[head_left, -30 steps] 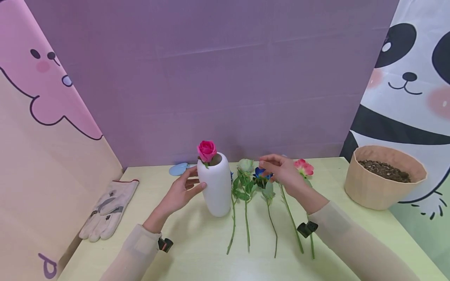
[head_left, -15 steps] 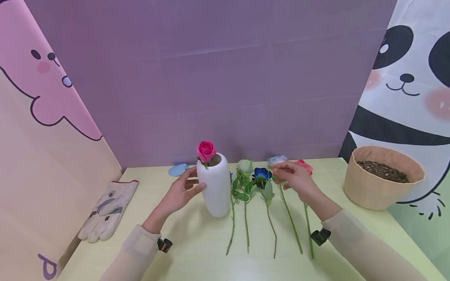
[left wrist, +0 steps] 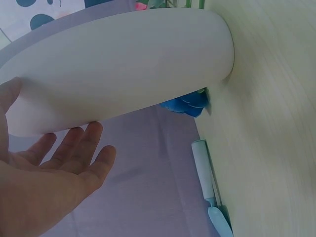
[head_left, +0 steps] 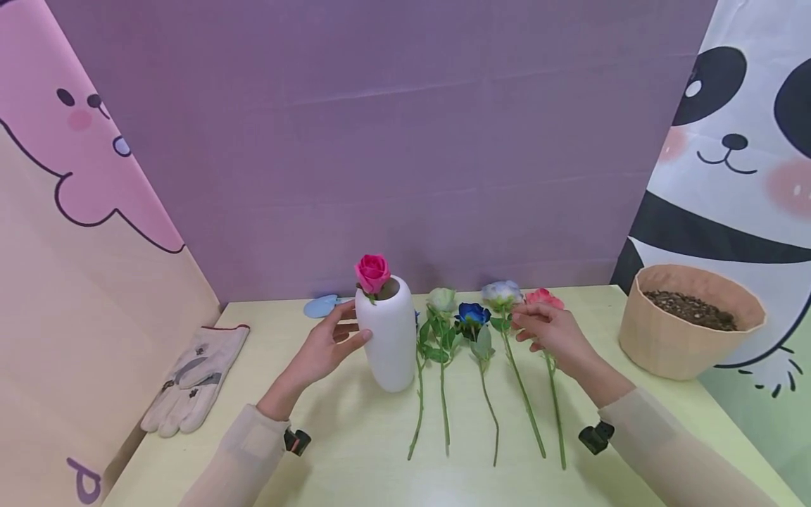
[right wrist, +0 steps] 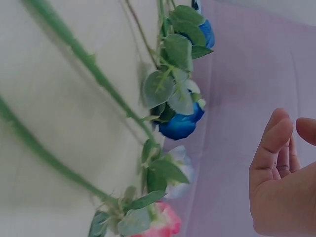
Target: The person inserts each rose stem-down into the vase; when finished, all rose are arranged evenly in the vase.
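Note:
A white vase (head_left: 391,338) stands upright with a pink rose (head_left: 372,273) in its mouth. My left hand (head_left: 327,350) grips the vase's left side, thumb in front and fingertips at the back edge. In the left wrist view the fingertips (left wrist: 92,129) meet the vase's wall. Over the row of flowers hovers my right hand (head_left: 550,334), fingers loosely bent and holding nothing. It is nearest the pale blue flower (head_left: 503,292) and the coral-pink flower (head_left: 543,298), partly covering the latter's stem. A dark blue flower (head_left: 472,315) and a pale green flower (head_left: 441,300) lie further left.
At the right of the table (head_left: 355,451) stands a tan pot (head_left: 681,345) of soil. A pair of work gloves (head_left: 199,380) lies at the left edge. Behind the vase is a light blue trowel (head_left: 321,305). A purple backdrop (head_left: 393,155) closes off the back.
My right hand has moved right, from over the dark blue flower to beside the coral-pink one, uncovering the pale blue flower. The left hand and vase have stayed put.

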`<state>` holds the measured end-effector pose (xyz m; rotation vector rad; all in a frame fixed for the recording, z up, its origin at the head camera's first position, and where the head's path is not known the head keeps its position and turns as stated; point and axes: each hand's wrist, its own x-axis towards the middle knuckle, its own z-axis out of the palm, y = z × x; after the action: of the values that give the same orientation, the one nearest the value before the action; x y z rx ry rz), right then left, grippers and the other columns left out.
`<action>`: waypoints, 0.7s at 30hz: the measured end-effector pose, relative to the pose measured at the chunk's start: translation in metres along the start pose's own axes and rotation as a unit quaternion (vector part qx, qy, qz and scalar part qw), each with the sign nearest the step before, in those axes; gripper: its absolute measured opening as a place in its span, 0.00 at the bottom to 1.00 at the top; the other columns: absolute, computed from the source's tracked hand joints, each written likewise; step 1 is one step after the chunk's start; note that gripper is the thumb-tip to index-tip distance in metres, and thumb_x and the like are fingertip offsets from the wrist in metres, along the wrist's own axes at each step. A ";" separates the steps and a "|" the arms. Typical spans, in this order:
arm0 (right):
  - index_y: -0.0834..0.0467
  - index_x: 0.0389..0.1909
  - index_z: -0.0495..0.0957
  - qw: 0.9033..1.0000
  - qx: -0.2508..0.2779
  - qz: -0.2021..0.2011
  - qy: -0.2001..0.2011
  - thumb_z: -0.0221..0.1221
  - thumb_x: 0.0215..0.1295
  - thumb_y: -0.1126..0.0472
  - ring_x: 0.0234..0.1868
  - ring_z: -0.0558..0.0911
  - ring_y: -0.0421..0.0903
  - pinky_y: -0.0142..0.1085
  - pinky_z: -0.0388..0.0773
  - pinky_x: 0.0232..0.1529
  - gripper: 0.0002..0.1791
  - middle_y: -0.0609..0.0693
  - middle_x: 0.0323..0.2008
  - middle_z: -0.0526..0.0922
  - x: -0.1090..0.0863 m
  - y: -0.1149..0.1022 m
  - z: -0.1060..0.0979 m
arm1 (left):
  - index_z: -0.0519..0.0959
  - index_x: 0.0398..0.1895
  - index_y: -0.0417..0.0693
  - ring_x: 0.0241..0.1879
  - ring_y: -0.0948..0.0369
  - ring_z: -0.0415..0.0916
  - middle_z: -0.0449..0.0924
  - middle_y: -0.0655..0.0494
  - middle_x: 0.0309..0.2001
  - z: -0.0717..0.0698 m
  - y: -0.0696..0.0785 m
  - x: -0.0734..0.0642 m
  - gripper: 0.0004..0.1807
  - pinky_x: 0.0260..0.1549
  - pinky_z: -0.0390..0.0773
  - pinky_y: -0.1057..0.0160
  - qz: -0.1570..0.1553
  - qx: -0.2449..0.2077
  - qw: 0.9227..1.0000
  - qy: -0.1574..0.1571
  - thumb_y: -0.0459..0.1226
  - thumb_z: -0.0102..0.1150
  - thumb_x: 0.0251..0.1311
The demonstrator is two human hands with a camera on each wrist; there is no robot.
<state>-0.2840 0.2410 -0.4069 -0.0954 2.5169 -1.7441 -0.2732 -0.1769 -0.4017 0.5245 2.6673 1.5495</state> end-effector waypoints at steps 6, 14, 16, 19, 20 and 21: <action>0.63 0.63 0.71 1.000 -0.021 0.013 0.006 0.56 0.73 0.45 0.39 0.85 0.39 0.35 0.83 0.36 0.30 0.39 0.38 0.84 -0.005 0.009 -0.007 | 0.59 0.76 0.58 0.67 0.43 0.72 0.70 0.47 0.68 0.000 0.000 0.001 0.40 0.66 0.74 0.45 -0.001 0.000 1.000 0.000 0.54 0.63 0.64; 0.62 0.57 0.75 0.999 -0.021 0.032 0.014 0.57 0.73 0.46 0.37 0.85 0.37 0.37 0.83 0.37 0.24 0.38 0.36 0.85 -0.011 0.027 -0.018 | 0.58 0.76 0.56 0.67 0.42 0.71 0.70 0.46 0.68 -0.001 0.002 0.000 0.41 0.65 0.74 0.45 -0.003 -0.007 1.000 -0.001 0.54 0.63 0.64; 0.61 0.56 0.75 0.999 -0.027 0.041 0.013 0.56 0.73 0.46 0.37 0.84 0.36 0.37 0.83 0.38 0.24 0.39 0.37 0.85 -0.012 0.032 -0.021 | 0.58 0.76 0.56 0.67 0.42 0.71 0.70 0.46 0.68 -0.001 0.002 -0.001 0.41 0.65 0.75 0.45 -0.005 -0.006 1.000 -0.002 0.54 0.63 0.64; 0.62 0.57 0.75 0.998 -0.036 0.048 0.011 0.56 0.73 0.45 0.38 0.84 0.36 0.37 0.83 0.40 0.25 0.40 0.40 0.86 -0.013 0.040 -0.024 | 0.58 0.76 0.57 0.67 0.42 0.71 0.70 0.46 0.68 0.000 0.002 -0.001 0.41 0.65 0.74 0.45 -0.005 -0.006 1.000 -0.002 0.54 0.63 0.64; 0.63 0.57 0.75 0.998 -0.036 0.051 0.010 0.56 0.73 0.44 0.39 0.84 0.36 0.37 0.83 0.41 0.26 0.42 0.41 0.86 -0.014 0.043 -0.025 | 0.59 0.76 0.56 0.67 0.43 0.71 0.70 0.46 0.68 0.000 0.002 -0.001 0.40 0.65 0.74 0.45 -0.005 -0.006 1.000 -0.002 0.54 0.63 0.64; 0.63 0.57 0.74 0.998 -0.038 0.052 0.010 0.56 0.73 0.45 0.39 0.84 0.36 0.36 0.83 0.40 0.27 0.43 0.41 0.86 -0.014 0.046 -0.026 | 0.59 0.76 0.57 0.67 0.42 0.71 0.70 0.46 0.68 0.000 0.002 -0.001 0.40 0.66 0.73 0.44 -0.004 -0.008 1.000 -0.002 0.54 0.63 0.64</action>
<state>-0.2731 0.2823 -0.4402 0.0497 2.5527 -1.6196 -0.2717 -0.1765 -0.3996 0.5144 2.6489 1.5635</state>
